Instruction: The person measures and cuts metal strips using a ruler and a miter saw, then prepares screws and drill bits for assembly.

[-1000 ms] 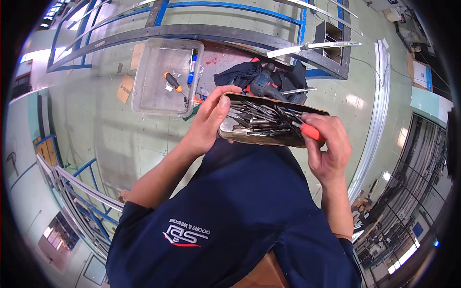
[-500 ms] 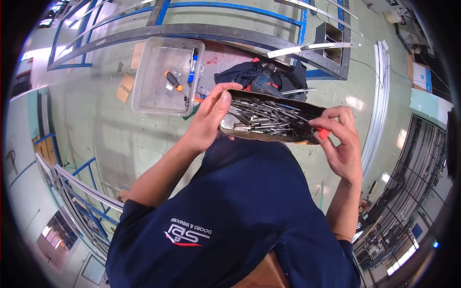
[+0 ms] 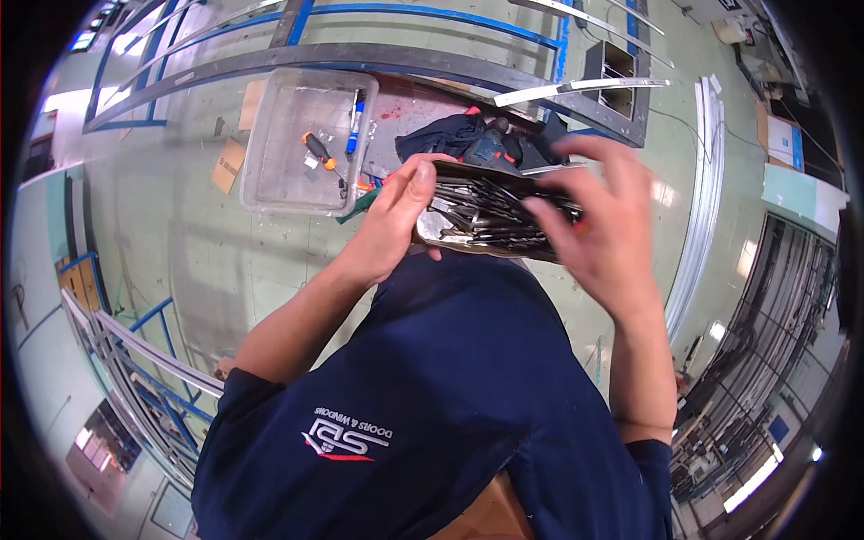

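A narrow open box [image 3: 434,236] of drill bits [image 3: 490,205] is held up in front of my body. My left hand [image 3: 396,211] grips its left end, thumb over the near corner. Over the box's right half is my right hand [image 3: 607,225], its thumb and fingers apart above the bits and slightly blurred. A small red piece shows beside the right palm, mostly hidden by the hand. The bits lie loosely, many pointing lengthwise.
Beyond the box, a clear plastic bin [image 3: 250,144] holds an orange-black screwdriver [image 3: 319,150] and a blue marker [image 3: 356,126]. A cordless drill [image 3: 490,151] lies among dark cloth [image 3: 436,137]. A blue-grey metal frame [image 3: 405,61] crosses behind, and long white profiles [image 3: 704,207] lie at right.
My right hand has moved left from the box's right end to over the bits, and its thumb and fingers have parted from the red piece. The left hand keeps its hold.
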Demonstrator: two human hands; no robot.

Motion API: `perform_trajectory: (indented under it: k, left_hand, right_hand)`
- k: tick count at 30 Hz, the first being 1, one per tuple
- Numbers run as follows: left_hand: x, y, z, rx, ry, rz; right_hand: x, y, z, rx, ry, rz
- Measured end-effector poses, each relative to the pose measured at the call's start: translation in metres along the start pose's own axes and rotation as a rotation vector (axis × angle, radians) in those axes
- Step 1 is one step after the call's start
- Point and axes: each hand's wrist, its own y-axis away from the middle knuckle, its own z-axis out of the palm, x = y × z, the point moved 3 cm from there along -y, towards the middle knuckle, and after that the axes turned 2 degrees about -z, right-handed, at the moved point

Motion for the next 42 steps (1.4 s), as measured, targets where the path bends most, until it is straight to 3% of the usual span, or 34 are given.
perform_trajectory:
  k: [2,6,9,16,19,27,30,38,42]
  left_hand:
    - [-0.003,0.0,0.003,0.005,0.041,-0.019]
    - [-0.005,-0.001,-0.001,-0.019,0.123,-0.058]
    - [-0.013,0.001,-0.01,-0.024,0.125,-0.084]
    - [-0.01,-0.004,-0.008,0.038,0.053,-0.083]
    - [-0.009,-0.007,-0.013,-0.054,0.008,-0.009]
    - [-0.016,-0.009,-0.015,-0.052,0.038,-0.001]
    - [-0.017,-0.009,-0.014,-0.063,0.035,0.017]
    - [-0.004,-0.011,-0.008,-0.019,-0.296,0.242]
    - [-0.006,-0.014,-0.005,-0.022,-0.286,0.262]
  right_hand:
    - [-0.017,-0.017,0.004,-0.078,-0.013,-0.052]
    - [0.002,-0.011,-0.007,0.078,-0.008,0.097]
    - [-0.004,-0.011,0.006,0.028,-0.088,-0.045]
    - [-0.03,-0.033,0.058,-0.337,0.03,-0.275]
    - [-0.029,-0.03,0.067,-0.382,0.029,-0.261]
    - [-0.031,-0.035,0.067,-0.479,-0.006,-0.136]
    - [-0.026,-0.029,0.066,-0.425,-0.081,-0.172]
    - [-0.023,-0.027,0.062,-0.37,0.096,-0.231]
    - [-0.022,-0.026,0.065,-0.347,0.128,-0.244]
